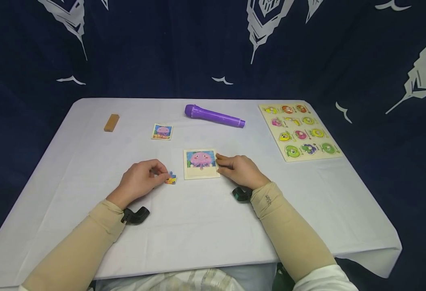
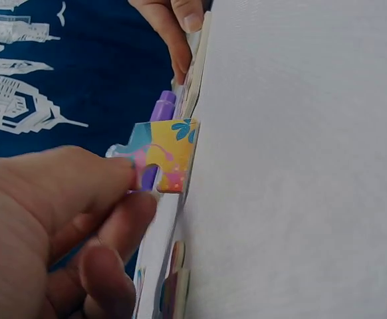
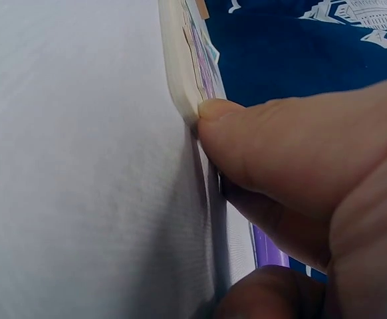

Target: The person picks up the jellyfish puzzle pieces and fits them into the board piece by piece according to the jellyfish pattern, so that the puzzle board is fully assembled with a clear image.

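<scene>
My left hand [image 1: 140,180] pinches a jigsaw piece [image 2: 170,153] between thumb and finger, left of the puzzle board. The piece is yellow and blue with pink curls and a blue leaf shape. The puzzle board [image 1: 202,175] lies flat in the middle, a pink octopus picture in its upper part and bare wood along its lower part. My right hand [image 1: 243,169] grips the board's right edge. In the right wrist view, the thumb [image 3: 247,136] presses at the board's corner; the other fingers' contact is partly hidden.
A small octopus picture card [image 1: 162,132] lies behind the board. Farther back are a wooden block [image 1: 111,123] at left and a purple toy microphone [image 1: 214,116]. At right lies a fruit puzzle board [image 1: 300,131]. A white cloth covers the table [image 1: 198,230].
</scene>
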`<action>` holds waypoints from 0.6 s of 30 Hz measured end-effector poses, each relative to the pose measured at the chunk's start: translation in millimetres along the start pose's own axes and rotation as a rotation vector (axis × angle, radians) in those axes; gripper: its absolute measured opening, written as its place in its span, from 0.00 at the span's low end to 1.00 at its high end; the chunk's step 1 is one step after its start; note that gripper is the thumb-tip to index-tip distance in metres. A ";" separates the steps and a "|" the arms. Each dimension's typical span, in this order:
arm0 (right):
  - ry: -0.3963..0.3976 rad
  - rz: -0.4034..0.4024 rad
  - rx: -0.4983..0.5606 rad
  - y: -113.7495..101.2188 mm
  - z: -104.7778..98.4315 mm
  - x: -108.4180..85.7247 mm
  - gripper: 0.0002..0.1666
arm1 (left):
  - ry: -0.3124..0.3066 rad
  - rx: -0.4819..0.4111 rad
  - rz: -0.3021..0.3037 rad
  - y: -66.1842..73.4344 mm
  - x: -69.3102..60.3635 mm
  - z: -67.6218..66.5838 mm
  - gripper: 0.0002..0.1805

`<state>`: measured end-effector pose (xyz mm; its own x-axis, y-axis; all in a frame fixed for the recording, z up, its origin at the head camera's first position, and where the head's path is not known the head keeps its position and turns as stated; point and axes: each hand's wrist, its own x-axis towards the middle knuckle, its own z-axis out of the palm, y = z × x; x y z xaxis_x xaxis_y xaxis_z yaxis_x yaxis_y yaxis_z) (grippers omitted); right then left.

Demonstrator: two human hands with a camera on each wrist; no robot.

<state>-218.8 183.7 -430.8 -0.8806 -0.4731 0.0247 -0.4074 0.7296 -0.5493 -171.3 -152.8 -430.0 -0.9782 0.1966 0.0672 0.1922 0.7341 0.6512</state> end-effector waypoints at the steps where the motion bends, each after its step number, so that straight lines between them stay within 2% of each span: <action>1: 0.001 0.001 0.000 0.3 0.1 0.2 0.24 | -0.008 -0.032 0.000 -0.1 0.3 -0.4 0.06; 8: 0.003 -0.001 0.004 1.1 0.8 -0.2 0.24 | -0.053 -0.315 -0.067 -2.3 3.3 -2.1 0.07; 13: 0.009 -0.008 0.001 0.7 0.0 -0.7 0.24 | -0.039 -0.389 -0.114 -1.0 3.9 -2.5 0.08; 18: 0.013 -0.005 -0.005 1.1 0.2 -0.5 0.23 | -0.051 -0.408 -0.149 5.0 6.3 -0.9 0.08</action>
<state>-218.8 184.7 -431.6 -0.8818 -0.4701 0.0382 -0.4127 0.7297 -0.5452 -176.5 -148.5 -425.6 -0.9857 0.1474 -0.0814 -0.0079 0.4421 0.8970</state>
